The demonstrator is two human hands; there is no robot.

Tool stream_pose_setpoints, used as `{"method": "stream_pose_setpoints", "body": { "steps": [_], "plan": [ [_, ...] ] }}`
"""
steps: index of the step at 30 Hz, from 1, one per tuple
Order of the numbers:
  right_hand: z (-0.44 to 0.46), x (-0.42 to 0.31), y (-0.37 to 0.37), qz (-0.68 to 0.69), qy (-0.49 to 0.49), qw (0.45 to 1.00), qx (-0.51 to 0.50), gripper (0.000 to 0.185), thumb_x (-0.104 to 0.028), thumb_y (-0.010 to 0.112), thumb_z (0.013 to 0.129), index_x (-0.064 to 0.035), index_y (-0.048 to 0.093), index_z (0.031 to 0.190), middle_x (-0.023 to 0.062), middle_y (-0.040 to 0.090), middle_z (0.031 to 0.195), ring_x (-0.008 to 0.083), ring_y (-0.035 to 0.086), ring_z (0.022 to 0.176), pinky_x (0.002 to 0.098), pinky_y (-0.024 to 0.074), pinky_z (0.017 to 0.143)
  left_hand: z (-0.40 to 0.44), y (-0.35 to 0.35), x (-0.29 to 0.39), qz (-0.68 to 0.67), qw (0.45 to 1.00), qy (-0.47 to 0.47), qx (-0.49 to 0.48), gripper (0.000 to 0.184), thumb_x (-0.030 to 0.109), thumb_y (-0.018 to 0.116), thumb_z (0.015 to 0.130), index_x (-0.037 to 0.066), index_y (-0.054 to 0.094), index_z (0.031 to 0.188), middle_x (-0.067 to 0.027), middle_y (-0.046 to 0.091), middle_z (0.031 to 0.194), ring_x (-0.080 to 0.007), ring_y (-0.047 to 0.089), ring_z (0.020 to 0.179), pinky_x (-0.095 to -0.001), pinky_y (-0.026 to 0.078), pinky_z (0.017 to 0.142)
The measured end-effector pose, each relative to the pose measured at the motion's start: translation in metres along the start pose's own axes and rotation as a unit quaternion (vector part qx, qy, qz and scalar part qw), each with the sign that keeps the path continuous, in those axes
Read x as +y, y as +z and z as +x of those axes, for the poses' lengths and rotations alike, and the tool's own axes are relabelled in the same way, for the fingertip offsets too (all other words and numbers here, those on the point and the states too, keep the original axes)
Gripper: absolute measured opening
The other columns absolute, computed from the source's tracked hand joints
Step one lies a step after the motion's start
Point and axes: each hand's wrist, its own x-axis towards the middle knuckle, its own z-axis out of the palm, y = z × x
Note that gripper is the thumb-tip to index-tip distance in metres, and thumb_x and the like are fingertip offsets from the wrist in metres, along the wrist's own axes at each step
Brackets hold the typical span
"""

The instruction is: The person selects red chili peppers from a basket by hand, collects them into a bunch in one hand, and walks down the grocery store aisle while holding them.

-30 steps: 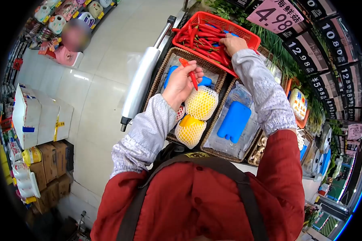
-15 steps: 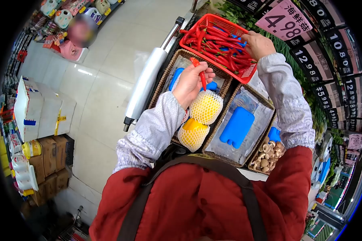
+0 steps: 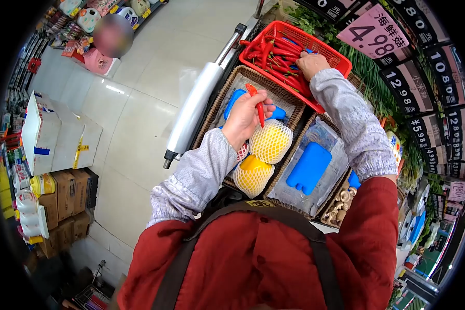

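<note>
My left hand (image 3: 249, 112) is closed around a single red chili pepper (image 3: 260, 109), held above a wicker basket (image 3: 218, 101). Just below that hand lie round yellow fruits (image 3: 270, 142) in white foam nets, and blue ice packs (image 3: 234, 102) rest beside them. A red plastic basket (image 3: 341, 63) is heaped with red chili peppers (image 3: 278, 54), mostly toward its left and front. In it my right hand (image 3: 312, 64) curls down onto the chilies; its fingertips are hidden among them. A bit of blue shows under the peppers by that hand.
Another wicker basket holds a blue ice pack (image 3: 309, 166) on plastic film; mushrooms (image 3: 339, 205) lie to its right. A roll of clear film (image 3: 194, 111) runs along the stand's left edge. Price signs (image 3: 375, 32) and leafy greens border the right. Cartons (image 3: 64, 194) stand across the aisle.
My right hand has moved left within the red basket, and the chilies are bunched further left, baring its right side. My left hand still holds its chili. The view has shifted slightly.
</note>
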Motion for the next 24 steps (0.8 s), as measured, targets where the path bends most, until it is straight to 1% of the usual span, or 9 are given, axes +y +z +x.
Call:
{"method": "stream_pose_setpoints", "body": {
  "steps": [7,12,14,15,16,18,20,23,24],
  "plan": [
    [-0.011,0.013,-0.019,-0.06,-0.019,0.997,0.034,0.011,-0.01,0.054,0.072,-0.0055,0.064,0.076,0.0107,0.059,0.087,0.0256,0.06,0.083,0.0353,0.0484,0.072,0.004,0.004,0.004,0.013,1.0,0.005,0.001,0.013,0.016,0.055,0.086,0.004,0.053,0.092,-0.0084,0.058,0.081,-0.0183,0.059,0.072,-0.0285,0.049,0.063],
    [-0.039,0.036,-0.058,-0.1,0.017,0.995,0.023,0.007,-0.01,0.058,0.067,-0.0066,0.063,0.071,0.0096,0.06,0.084,0.0247,0.06,0.081,0.0357,0.0494,0.068,0.011,0.013,0.012,0.068,0.997,0.042,-0.006,0.018,0.013,0.054,0.086,0.003,0.05,0.1,-0.0091,0.058,0.088,-0.0181,0.059,0.08,-0.0288,0.049,0.069],
    [-0.053,0.038,-0.092,-0.049,0.021,0.998,-0.044,0.007,-0.013,0.063,0.066,-0.0082,0.063,0.071,0.0089,0.059,0.084,0.0249,0.059,0.08,0.037,0.0492,0.066,0.018,0.021,0.016,0.079,0.995,0.055,-0.017,0.02,0.012,0.054,0.086,0.003,0.049,0.102,-0.009,0.058,0.09,-0.0179,0.059,0.081,-0.0287,0.049,0.07],
    [-0.06,0.037,-0.11,0.001,-0.016,0.995,-0.099,0.011,-0.016,0.066,0.065,-0.009,0.064,0.073,0.0088,0.061,0.08,0.0251,0.06,0.077,0.0364,0.0487,0.065,0.021,0.025,0.017,0.091,0.993,0.068,-0.029,0.021,0.011,0.054,0.085,0.002,0.048,0.104,-0.009,0.058,0.091,-0.0176,0.059,0.082,-0.0287,0.049,0.072],
    [-0.064,0.031,-0.124,0.0,-0.018,0.995,-0.099,0.011,-0.016,0.066,0.065,-0.009,0.064,0.073,0.0088,0.061,0.08,0.0251,0.06,0.077,0.0364,0.0487,0.065,0.024,0.029,0.017,0.09,0.993,0.069,-0.028,0.021,0.011,0.054,0.085,0.002,0.048,0.104,-0.009,0.058,0.091,-0.0176,0.059,0.082,-0.0287,0.049,0.072],
    [-0.067,0.018,-0.142,0.128,-0.082,0.971,-0.186,0.012,-0.017,0.066,0.067,-0.0071,0.064,0.074,0.0086,0.062,0.073,0.024,0.061,0.071,0.0353,0.0481,0.063,0.028,0.037,0.018,0.12,0.989,0.074,-0.055,0.021,0.011,0.054,0.086,0.002,0.048,0.104,-0.0083,0.058,0.092,-0.0168,0.059,0.082,-0.0278,0.048,0.073],
    [-0.055,0.011,-0.132,0.228,-0.191,0.935,-0.195,0.012,-0.015,0.063,0.071,-0.003,0.061,0.072,0.0085,0.061,0.065,0.0201,0.06,0.06,0.0318,0.0466,0.057,0.025,0.039,0.021,0.132,0.987,0.064,-0.066,0.02,0.013,0.055,0.086,0.002,0.05,0.102,-0.0077,0.059,0.091,-0.016,0.059,0.084,-0.0266,0.048,0.073],
    [-0.026,-0.005,-0.116,0.276,-0.204,0.905,-0.251,0.013,-0.016,0.061,0.075,-0.0022,0.06,0.074,0.0066,0.06,0.064,0.0158,0.058,0.057,0.0293,0.0458,0.053,0.025,0.025,0.021,0.047,0.976,-0.099,-0.185,0.021,0.019,0.052,0.089,0.001,0.053,0.1,-0.0089,0.06,0.088,-0.0188,0.06,0.087,-0.0316,0.049,0.078],
    [-0.016,-0.009,-0.105,0.357,-0.161,0.866,-0.311,0.017,-0.019,0.059,0.078,-0.0027,0.06,0.076,0.0049,0.059,0.064,0.0141,0.058,0.057,0.028,0.0461,0.052,0.02,0.022,0.024,0.046,0.977,-0.096,-0.184,0.021,0.019,0.052,0.089,0.001,0.053,0.1,-0.0089,0.06,0.088,-0.0188,0.06,0.087,-0.0316,0.049,0.078]
  ]
}}
